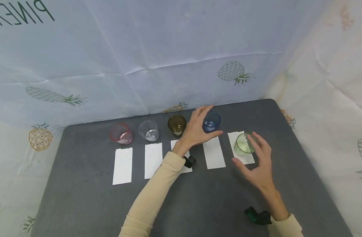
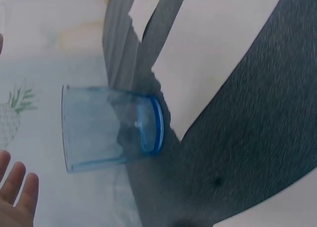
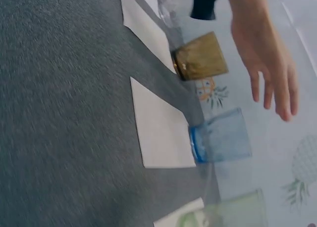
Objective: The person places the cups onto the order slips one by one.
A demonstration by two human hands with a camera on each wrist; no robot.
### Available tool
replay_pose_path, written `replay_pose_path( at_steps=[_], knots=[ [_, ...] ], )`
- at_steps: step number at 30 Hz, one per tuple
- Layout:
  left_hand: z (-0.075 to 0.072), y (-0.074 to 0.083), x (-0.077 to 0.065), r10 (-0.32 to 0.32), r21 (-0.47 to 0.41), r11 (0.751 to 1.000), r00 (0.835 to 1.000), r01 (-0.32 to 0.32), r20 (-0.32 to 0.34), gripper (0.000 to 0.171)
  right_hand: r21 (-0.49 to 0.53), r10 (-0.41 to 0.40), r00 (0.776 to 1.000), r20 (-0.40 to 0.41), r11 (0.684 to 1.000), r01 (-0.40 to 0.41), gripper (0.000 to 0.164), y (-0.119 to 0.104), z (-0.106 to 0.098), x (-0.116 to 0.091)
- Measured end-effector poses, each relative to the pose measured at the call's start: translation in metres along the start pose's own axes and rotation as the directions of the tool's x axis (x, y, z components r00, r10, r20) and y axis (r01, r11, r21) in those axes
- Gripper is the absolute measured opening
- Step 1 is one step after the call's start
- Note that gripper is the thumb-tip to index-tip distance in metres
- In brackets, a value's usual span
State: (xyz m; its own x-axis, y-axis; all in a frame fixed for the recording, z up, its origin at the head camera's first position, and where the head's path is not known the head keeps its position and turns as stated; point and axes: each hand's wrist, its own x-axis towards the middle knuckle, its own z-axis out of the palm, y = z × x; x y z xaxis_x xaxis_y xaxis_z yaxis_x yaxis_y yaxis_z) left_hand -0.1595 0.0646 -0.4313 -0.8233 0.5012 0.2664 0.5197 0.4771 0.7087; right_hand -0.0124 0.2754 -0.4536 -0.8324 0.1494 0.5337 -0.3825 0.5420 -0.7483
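Note:
My left hand reaches over the table beside the blue glass, thumb and fingers spread apart. In the left wrist view the blue glass stands upright with a gap between it and the fingertips. To the right, my right hand is held beside the green glass, its fingers parted around the near side without closing on it. That green glass rests on a white paper strip. The blue glass stands just behind its own paper strip.
A pink glass, a clear glass and a brown glass stand in a row at the back left. White strips lie before them on the grey table. A pineapple-print cloth hangs behind.

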Motion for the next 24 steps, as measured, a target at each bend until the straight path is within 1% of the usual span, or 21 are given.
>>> replay_pose_path(
  at_steps=[2,5,10,16,20,24],
  knots=[
    [-0.003,-0.002,0.001,0.0,0.008,1.0,1.0,0.0,0.008,0.098,-0.004,0.004,1.0,0.027,1.0,-0.004,0.091,-0.001,0.006,-0.002],
    [-0.006,-0.005,0.002,-0.007,0.018,1.0,1.0,0.007,0.026,0.1,-0.015,0.006,0.998,0.063,1.0,-0.005,0.091,-0.002,0.015,-0.006],
    [-0.01,-0.01,0.004,-0.048,0.038,0.998,0.998,0.046,0.047,0.101,-0.037,0.008,0.992,0.128,0.999,-0.003,0.095,0.0,0.029,-0.012],
    [-0.01,-0.013,0.005,-0.072,0.052,0.996,0.995,0.069,0.068,0.102,-0.053,0.01,0.975,0.223,0.999,0.002,0.091,0.007,0.039,-0.022],
    [-0.009,-0.015,0.004,-0.086,0.057,0.995,0.993,0.082,0.082,0.103,-0.067,-0.015,0.964,0.264,0.997,0.034,0.09,0.011,0.047,-0.029],
    [-0.008,-0.018,0.004,-0.103,0.06,0.993,0.991,0.098,0.088,0.103,-0.131,0.013,0.952,0.304,0.991,0.028,0.091,0.017,0.055,-0.035]
  ],
)
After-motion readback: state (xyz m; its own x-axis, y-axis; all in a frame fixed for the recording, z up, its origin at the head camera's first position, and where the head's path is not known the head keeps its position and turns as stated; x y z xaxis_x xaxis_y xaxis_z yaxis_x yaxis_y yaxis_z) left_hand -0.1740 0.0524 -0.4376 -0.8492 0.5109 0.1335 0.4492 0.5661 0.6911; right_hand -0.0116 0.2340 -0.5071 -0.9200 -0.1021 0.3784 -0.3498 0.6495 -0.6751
